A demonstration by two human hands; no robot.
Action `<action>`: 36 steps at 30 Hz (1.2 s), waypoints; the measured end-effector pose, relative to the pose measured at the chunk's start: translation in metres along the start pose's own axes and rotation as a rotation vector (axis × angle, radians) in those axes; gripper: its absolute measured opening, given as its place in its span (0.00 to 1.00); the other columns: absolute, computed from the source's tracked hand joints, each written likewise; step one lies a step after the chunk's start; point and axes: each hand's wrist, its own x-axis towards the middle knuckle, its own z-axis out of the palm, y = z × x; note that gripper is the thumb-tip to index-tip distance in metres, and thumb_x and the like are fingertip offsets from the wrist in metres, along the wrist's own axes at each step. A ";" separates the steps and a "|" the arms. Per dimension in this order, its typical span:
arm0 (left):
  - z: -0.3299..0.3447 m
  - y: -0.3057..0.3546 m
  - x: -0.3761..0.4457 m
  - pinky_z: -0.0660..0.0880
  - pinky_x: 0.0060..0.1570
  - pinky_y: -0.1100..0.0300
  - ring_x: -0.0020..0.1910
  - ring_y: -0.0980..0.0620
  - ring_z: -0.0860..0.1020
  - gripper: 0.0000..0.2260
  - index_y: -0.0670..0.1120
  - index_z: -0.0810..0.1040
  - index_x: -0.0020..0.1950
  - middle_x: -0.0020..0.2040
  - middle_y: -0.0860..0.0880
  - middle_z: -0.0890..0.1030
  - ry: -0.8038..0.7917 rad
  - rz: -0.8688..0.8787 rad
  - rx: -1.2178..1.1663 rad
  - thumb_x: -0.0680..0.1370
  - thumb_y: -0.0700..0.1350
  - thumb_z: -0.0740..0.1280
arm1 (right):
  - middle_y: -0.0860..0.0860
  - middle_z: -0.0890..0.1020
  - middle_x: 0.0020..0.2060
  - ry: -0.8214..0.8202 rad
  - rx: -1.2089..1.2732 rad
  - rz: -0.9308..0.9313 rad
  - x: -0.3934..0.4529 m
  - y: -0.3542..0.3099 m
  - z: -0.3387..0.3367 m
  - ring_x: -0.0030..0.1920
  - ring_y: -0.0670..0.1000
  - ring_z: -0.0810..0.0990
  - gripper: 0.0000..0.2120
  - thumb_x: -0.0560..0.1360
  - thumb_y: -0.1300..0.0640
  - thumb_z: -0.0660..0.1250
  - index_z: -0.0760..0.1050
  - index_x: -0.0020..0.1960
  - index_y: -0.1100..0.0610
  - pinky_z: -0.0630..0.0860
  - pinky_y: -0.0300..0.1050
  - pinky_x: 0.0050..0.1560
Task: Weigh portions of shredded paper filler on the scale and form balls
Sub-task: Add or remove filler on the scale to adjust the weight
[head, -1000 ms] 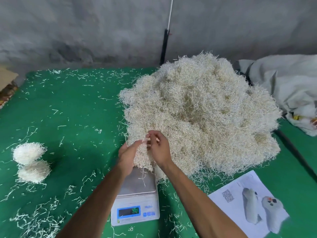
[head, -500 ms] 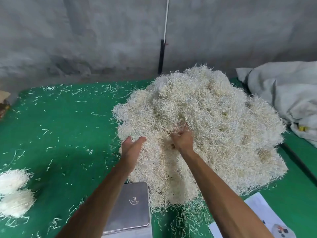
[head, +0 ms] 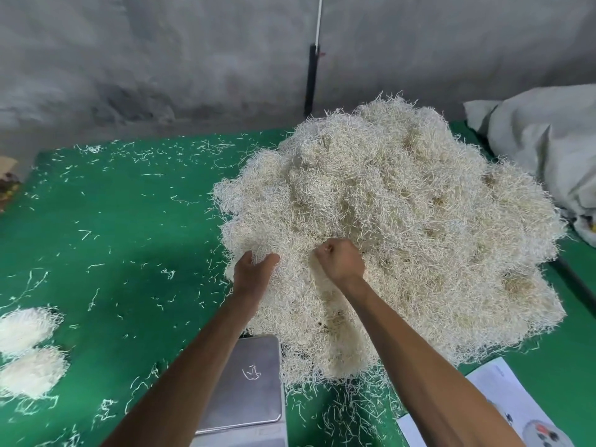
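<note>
Filler [head: 403, 227] heaped just beyond my knuckles: right hand [head: 340, 261] fisted round a tuft, left hand [head: 254, 272] cupping strands. Pull gently, modest clump, scale [head: 248, 391] bare below my wrists.

Even, soft light; slight blur, wide-angle edge bending

No text, number or brand can be read. The printed sheet [head: 503, 401] at the near right shows only pictures, cut off by the frame edge, and the scale [head: 248, 391] display lies out of view.
</note>
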 end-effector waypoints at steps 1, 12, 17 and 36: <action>-0.002 0.003 -0.003 0.65 0.67 0.49 0.76 0.42 0.63 0.38 0.44 0.57 0.81 0.79 0.42 0.61 0.010 0.033 0.025 0.76 0.53 0.71 | 0.50 0.83 0.34 0.021 0.045 -0.038 0.000 -0.008 -0.004 0.26 0.47 0.73 0.07 0.83 0.53 0.67 0.83 0.50 0.53 0.68 0.38 0.27; -0.043 0.032 -0.027 0.73 0.61 0.53 0.65 0.46 0.76 0.28 0.47 0.62 0.79 0.79 0.44 0.63 0.049 0.245 0.247 0.82 0.53 0.65 | 0.51 0.86 0.52 0.005 0.729 -0.252 -0.020 -0.099 -0.070 0.51 0.45 0.85 0.06 0.83 0.59 0.67 0.82 0.55 0.59 0.82 0.44 0.55; -0.040 0.070 -0.038 0.67 0.65 0.53 0.70 0.50 0.69 0.41 0.51 0.64 0.78 0.77 0.52 0.62 0.103 0.356 0.354 0.71 0.71 0.67 | 0.50 0.87 0.48 -0.024 0.635 -0.368 -0.035 -0.125 -0.080 0.49 0.46 0.85 0.04 0.81 0.59 0.70 0.83 0.52 0.58 0.81 0.37 0.52; -0.043 0.103 0.005 0.70 0.70 0.46 0.71 0.42 0.72 0.31 0.43 0.54 0.81 0.79 0.41 0.62 -0.023 0.207 0.168 0.83 0.51 0.63 | 0.53 0.80 0.66 -0.058 0.282 -0.229 -0.022 -0.036 -0.038 0.65 0.59 0.79 0.23 0.81 0.49 0.70 0.72 0.73 0.54 0.73 0.42 0.62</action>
